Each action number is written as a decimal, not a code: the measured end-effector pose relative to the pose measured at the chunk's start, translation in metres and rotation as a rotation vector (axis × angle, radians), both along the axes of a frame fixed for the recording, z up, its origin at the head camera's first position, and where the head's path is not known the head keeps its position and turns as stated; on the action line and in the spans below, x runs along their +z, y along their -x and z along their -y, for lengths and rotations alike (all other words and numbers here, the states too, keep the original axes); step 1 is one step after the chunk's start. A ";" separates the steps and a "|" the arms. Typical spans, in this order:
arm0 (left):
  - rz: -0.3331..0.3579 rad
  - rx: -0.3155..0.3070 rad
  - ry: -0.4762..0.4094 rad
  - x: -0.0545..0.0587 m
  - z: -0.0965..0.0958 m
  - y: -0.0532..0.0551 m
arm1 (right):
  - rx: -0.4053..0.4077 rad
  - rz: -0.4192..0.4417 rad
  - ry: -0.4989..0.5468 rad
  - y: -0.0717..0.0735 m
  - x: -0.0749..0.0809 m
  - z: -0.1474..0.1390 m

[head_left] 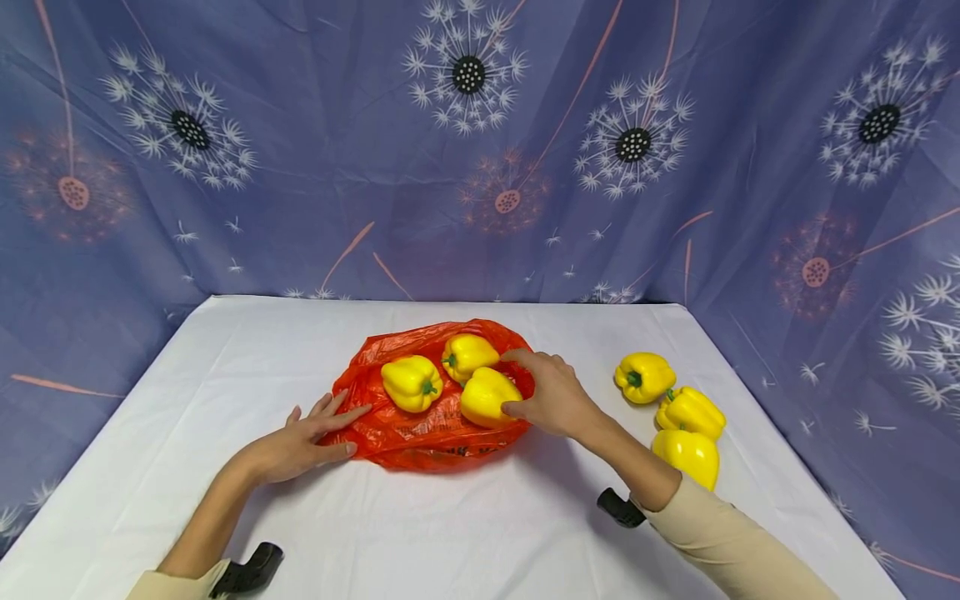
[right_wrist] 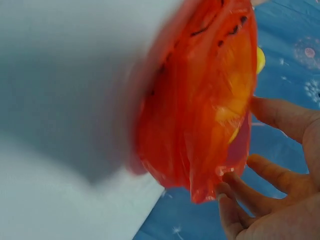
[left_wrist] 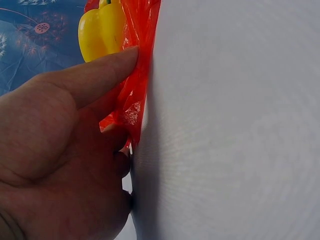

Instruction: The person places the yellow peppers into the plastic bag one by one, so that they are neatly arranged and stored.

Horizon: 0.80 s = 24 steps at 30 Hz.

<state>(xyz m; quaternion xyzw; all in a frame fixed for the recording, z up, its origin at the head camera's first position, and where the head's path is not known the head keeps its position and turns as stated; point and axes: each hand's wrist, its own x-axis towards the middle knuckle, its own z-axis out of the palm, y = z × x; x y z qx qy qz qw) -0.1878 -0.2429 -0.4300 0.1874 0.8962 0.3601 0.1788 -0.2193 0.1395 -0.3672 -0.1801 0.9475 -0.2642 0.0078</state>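
A crumpled red plastic bag (head_left: 420, 433) lies spread on the table with its mouth facing up. Inside it sit a yellow bell pepper (head_left: 412, 384) at left, another bell pepper (head_left: 469, 357) at the back and a third bell pepper (head_left: 491, 397) at right. My left hand (head_left: 303, 442) rests on the bag's left edge with fingers spread and straight; in the left wrist view its thumb (left_wrist: 107, 72) lies against the red plastic. Over the bag's right rim reaches my right hand (head_left: 551, 392), its thumb beside the right pepper and its fingers spread in the right wrist view.
Right of the bag, three more yellow bell peppers stand in a row: a back one (head_left: 645, 377), a middle one (head_left: 692, 412) and a front one (head_left: 686, 457) partly behind my right forearm. A white cloth covers the table (head_left: 450, 542). A blue dandelion-print curtain (head_left: 337, 167) hangs behind and beside it.
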 end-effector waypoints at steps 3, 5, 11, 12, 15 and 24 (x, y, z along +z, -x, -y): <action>0.003 -0.002 -0.003 0.000 0.000 0.000 | -0.001 -0.012 0.008 0.001 0.004 -0.009; 0.004 0.000 -0.003 -0.001 0.000 0.000 | -0.005 -0.026 0.015 0.001 0.007 -0.015; 0.008 0.004 0.001 -0.002 -0.001 0.001 | -0.052 -0.052 0.016 0.003 0.015 -0.040; 0.009 0.004 0.002 -0.002 -0.001 0.001 | -0.064 -0.049 0.014 0.003 0.017 -0.045; 0.010 0.005 0.004 -0.003 -0.001 0.001 | -0.090 -0.040 0.016 0.005 0.022 -0.062; 0.008 0.005 0.006 -0.002 0.000 0.001 | -0.198 0.067 -0.034 0.008 0.038 -0.122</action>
